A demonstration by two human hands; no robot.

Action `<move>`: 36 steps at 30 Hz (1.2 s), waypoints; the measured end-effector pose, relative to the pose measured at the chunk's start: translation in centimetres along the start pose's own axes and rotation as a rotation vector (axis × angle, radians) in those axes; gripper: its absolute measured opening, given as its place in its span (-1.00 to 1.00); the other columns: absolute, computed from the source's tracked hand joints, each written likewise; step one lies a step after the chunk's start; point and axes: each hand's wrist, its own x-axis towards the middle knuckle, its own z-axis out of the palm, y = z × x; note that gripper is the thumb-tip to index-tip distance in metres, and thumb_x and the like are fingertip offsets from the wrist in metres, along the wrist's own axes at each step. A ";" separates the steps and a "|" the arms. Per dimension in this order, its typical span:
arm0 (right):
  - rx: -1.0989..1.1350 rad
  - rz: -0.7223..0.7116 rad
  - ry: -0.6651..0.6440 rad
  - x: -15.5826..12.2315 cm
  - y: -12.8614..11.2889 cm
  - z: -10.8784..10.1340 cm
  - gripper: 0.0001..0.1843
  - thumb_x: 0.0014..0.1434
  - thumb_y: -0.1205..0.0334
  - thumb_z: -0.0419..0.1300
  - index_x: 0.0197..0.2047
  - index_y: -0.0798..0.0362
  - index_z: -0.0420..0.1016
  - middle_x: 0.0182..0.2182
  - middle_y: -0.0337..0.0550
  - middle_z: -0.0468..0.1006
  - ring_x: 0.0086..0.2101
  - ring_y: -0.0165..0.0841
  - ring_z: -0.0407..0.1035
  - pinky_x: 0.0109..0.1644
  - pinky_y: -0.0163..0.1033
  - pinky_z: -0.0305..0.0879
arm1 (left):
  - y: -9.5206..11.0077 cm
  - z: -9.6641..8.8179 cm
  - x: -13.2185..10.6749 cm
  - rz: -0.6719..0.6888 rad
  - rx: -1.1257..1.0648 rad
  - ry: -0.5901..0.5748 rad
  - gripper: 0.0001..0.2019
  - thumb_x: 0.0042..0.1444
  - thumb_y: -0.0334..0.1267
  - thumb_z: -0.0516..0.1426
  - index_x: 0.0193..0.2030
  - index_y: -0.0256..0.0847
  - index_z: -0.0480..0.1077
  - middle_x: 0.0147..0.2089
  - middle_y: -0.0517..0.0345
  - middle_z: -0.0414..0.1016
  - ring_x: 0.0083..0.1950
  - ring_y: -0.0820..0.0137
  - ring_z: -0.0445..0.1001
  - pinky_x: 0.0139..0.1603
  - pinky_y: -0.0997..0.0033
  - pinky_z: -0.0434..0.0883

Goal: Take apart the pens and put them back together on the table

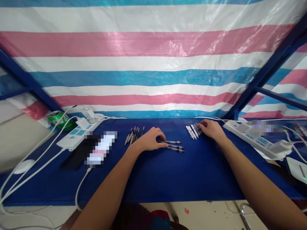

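On the blue table, between a white power strip and a second power strip, your left hand curves its fingers over three dark pens, though this view can't show whether it actually grips them. Your open right hand rests against roughly six pale pens, and about seven dark pens lie fanned beyond your left hand. Use light fingertip pressure and keep those three side by side so none rolls.
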 end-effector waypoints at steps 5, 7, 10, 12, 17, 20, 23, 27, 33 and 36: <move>0.094 -0.160 0.116 -1.0 -3.4 -0.1 -0.69 0.38 0.03 0.19 -0.08 0.02 0.67 -0.23 0.01 0.73 -0.18 -0.07 0.56 -0.07 -0.04 0.41 | 0.2 0.0 0.0 -0.006 -0.040 -0.002 -0.82 0.21 -0.05 0.38 -0.13 -0.05 0.65 -0.11 0.11 0.64 0.00 0.21 0.54 0.02 0.26 0.42; 0.220 -0.265 0.104 -1.8 -5.4 -0.2 -0.68 0.41 0.00 0.17 -0.06 -0.01 0.67 -0.16 0.00 0.73 -0.14 -0.07 0.56 -0.01 -0.02 0.43 | 0.3 0.0 0.0 -0.034 -0.069 -0.003 -0.86 0.22 -0.11 0.37 -0.13 -0.04 0.66 -0.16 0.13 0.66 -0.08 0.24 0.58 -0.06 0.30 0.44; 0.414 -0.415 -0.032 -3.5 -8.3 -0.5 -0.66 0.45 -0.06 0.15 0.01 -0.08 0.66 -0.07 -0.06 0.73 -0.05 -0.09 0.55 0.04 -0.02 0.45 | 0.6 -0.1 0.2 -0.031 -0.103 0.077 -0.87 0.22 -0.14 0.37 -0.13 -0.05 0.66 -0.16 0.15 0.67 -0.09 0.25 0.60 -0.07 0.31 0.47; 0.514 -0.501 -0.166 -4.6 -9.9 -0.8 -0.63 0.48 -0.08 0.11 0.09 -0.12 0.64 0.02 -0.09 0.71 0.03 -0.12 0.54 0.15 -0.01 0.43 | 0.8 -0.1 0.3 -0.013 -0.137 0.166 -0.89 0.25 -0.15 0.35 -0.12 -0.06 0.65 -0.13 0.16 0.68 -0.08 0.28 0.61 -0.05 0.32 0.48; 0.680 -0.465 -0.368 -5.9 -11.6 -1.3 -0.59 0.49 -0.12 0.09 0.14 -0.10 0.61 -0.04 -0.12 0.72 -0.03 -0.17 0.57 0.09 -0.08 0.46 | 1.2 -0.3 0.6 0.008 -0.251 0.304 -0.83 0.35 -0.09 0.27 -0.08 -0.10 0.63 -0.08 0.12 0.67 -0.15 0.36 0.61 -0.11 0.36 0.51; 0.706 -0.382 -0.346 -5.7 -11.6 -1.3 -0.55 0.48 -0.18 0.09 -0.13 -0.05 0.65 -0.25 -0.16 0.70 -0.21 -0.22 0.56 -0.04 -0.13 0.45 | 1.1 -0.2 0.7 0.004 -0.207 0.313 -0.82 0.31 -0.12 0.32 -0.04 -0.09 0.65 -0.06 0.13 0.69 -0.12 0.34 0.63 -0.10 0.37 0.51; 0.710 -0.331 -0.334 -5.3 -11.3 -1.3 -0.43 0.46 -0.26 0.09 -0.37 -0.03 0.59 -0.36 -0.17 0.66 -0.33 -0.26 0.50 -0.15 -0.16 0.43 | 0.8 -0.1 0.6 0.007 -0.135 0.303 -0.82 0.31 -0.17 0.31 0.00 -0.09 0.67 -0.06 0.13 0.72 -0.10 0.32 0.65 -0.06 0.36 0.50; 0.774 -0.326 -0.353 -5.2 -11.0 -1.0 -0.54 0.40 -0.27 0.19 -0.17 -0.07 0.67 -0.34 -0.17 0.66 -0.33 -0.25 0.50 -0.21 -0.15 0.45 | 0.5 -0.2 0.5 0.003 -0.104 0.257 -0.78 0.37 -0.14 0.25 0.03 -0.10 0.68 -0.19 0.12 0.73 -0.17 0.30 0.66 -0.09 0.35 0.50; 0.893 -0.324 -0.262 -5.3 -10.9 -0.6 -0.57 0.29 -0.24 0.34 0.02 -0.11 0.60 -0.11 -0.11 0.69 -0.20 -0.20 0.55 -0.10 -0.07 0.54 | 0.6 -0.3 0.6 0.005 -0.115 0.234 -0.74 0.42 -0.12 0.20 0.07 -0.10 0.68 -0.29 0.15 0.71 -0.23 0.31 0.65 -0.11 0.35 0.50; 0.908 -0.316 -0.322 -5.3 -10.9 -0.7 -0.60 0.36 -0.23 0.26 -0.03 -0.09 0.60 -0.20 -0.12 0.69 -0.29 -0.24 0.53 -0.16 -0.08 0.54 | 0.7 -0.3 0.6 0.015 -0.110 0.261 -0.76 0.40 -0.13 0.23 0.06 -0.10 0.68 -0.26 0.15 0.71 -0.22 0.32 0.65 -0.09 0.35 0.50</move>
